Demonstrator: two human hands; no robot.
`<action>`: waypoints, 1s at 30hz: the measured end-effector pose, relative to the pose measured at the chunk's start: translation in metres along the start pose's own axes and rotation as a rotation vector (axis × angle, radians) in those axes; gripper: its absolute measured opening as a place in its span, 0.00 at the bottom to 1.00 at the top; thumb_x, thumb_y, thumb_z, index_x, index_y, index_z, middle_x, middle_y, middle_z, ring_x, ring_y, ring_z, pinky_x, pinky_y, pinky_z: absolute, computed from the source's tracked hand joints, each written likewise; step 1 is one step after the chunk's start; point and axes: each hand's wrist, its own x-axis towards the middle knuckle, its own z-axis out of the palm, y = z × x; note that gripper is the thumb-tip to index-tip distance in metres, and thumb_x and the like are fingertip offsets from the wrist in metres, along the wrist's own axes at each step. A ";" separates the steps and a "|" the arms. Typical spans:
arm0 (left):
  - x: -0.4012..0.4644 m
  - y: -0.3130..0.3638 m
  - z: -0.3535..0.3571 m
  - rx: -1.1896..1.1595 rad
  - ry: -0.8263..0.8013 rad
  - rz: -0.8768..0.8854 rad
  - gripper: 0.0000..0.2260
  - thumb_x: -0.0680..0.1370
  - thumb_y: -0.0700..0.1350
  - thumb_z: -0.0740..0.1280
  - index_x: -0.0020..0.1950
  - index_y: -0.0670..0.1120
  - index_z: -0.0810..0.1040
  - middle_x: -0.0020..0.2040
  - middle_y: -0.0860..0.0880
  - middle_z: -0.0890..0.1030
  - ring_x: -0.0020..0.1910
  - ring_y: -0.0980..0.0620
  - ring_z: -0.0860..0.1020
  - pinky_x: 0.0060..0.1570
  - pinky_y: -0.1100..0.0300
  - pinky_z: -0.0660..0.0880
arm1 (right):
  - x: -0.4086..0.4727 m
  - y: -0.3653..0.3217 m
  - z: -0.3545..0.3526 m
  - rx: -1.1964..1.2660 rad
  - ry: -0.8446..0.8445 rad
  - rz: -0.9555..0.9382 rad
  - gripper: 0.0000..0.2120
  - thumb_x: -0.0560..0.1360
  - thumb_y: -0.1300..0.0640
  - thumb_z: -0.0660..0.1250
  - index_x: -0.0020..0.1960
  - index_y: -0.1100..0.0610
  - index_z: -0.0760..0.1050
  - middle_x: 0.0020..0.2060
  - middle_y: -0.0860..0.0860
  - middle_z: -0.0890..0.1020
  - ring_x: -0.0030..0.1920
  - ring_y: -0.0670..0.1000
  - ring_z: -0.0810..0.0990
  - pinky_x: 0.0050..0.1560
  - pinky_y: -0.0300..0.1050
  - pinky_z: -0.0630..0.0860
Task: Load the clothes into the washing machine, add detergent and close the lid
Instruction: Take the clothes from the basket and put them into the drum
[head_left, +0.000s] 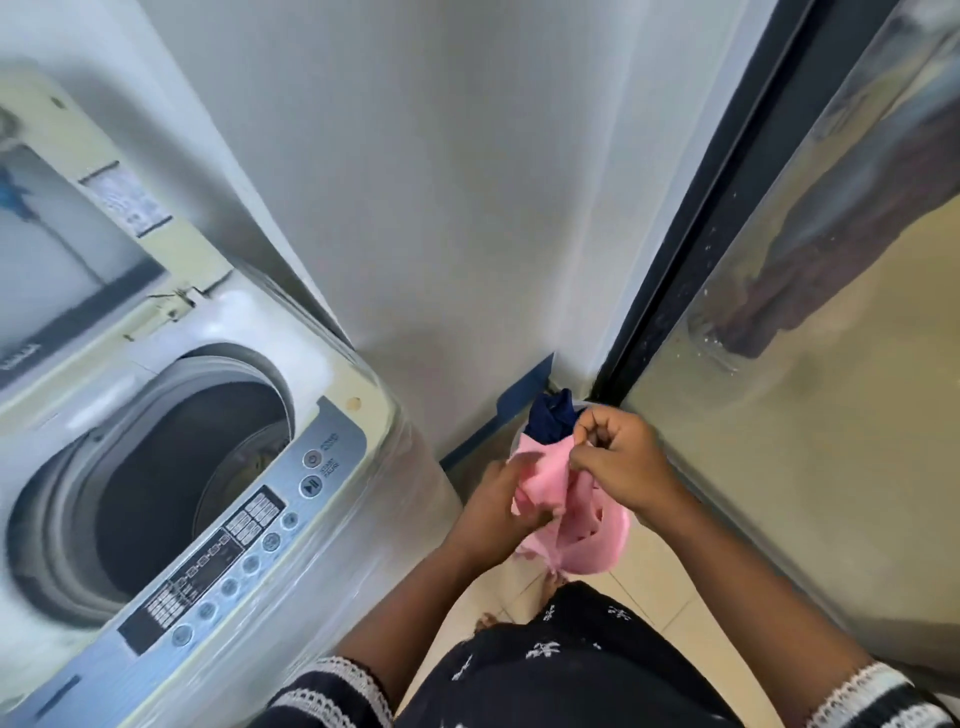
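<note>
A top-loading washing machine (332, 415) stands at the left with its lid (78, 249) raised and its drum (171, 488) open. To its right, low in the corner, a pink garment (576, 530) is bunched up above a pale basket rim (514, 441), with a dark blue cloth (550, 421) behind it. My left hand (498, 514) grips the pink garment from the left. My right hand (623, 457) pinches its upper edge from the right. The basket is mostly hidden by the clothes and my hands.
The machine's silver control panel (234, 545) faces me. A white wall (467, 208) rises behind, and a dark-framed glass door (779, 364) runs along the right. Beige floor tiles (639, 587) show beneath my arms, by my dark patterned clothing (571, 665).
</note>
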 end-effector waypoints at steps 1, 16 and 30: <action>0.000 0.008 -0.004 0.050 0.047 0.031 0.15 0.78 0.49 0.68 0.65 0.53 0.74 0.60 0.50 0.78 0.55 0.52 0.77 0.56 0.53 0.77 | -0.001 -0.009 -0.002 -0.010 0.027 -0.045 0.14 0.66 0.73 0.68 0.33 0.53 0.75 0.26 0.46 0.73 0.29 0.46 0.69 0.33 0.42 0.68; -0.039 0.144 -0.097 -0.285 0.324 0.543 0.11 0.80 0.35 0.55 0.51 0.44 0.75 0.43 0.53 0.77 0.43 0.54 0.76 0.43 0.60 0.72 | -0.013 -0.009 -0.006 -0.312 -0.218 -0.198 0.51 0.55 0.42 0.79 0.73 0.44 0.58 0.67 0.48 0.65 0.66 0.47 0.67 0.66 0.44 0.68; -0.018 0.059 -0.117 -0.612 0.692 -0.116 0.05 0.81 0.43 0.64 0.54 0.53 0.73 0.54 0.41 0.79 0.51 0.44 0.79 0.48 0.42 0.82 | 0.039 -0.053 -0.049 -0.451 -0.219 -0.234 0.09 0.74 0.48 0.61 0.54 0.45 0.70 0.45 0.46 0.82 0.46 0.53 0.80 0.43 0.45 0.74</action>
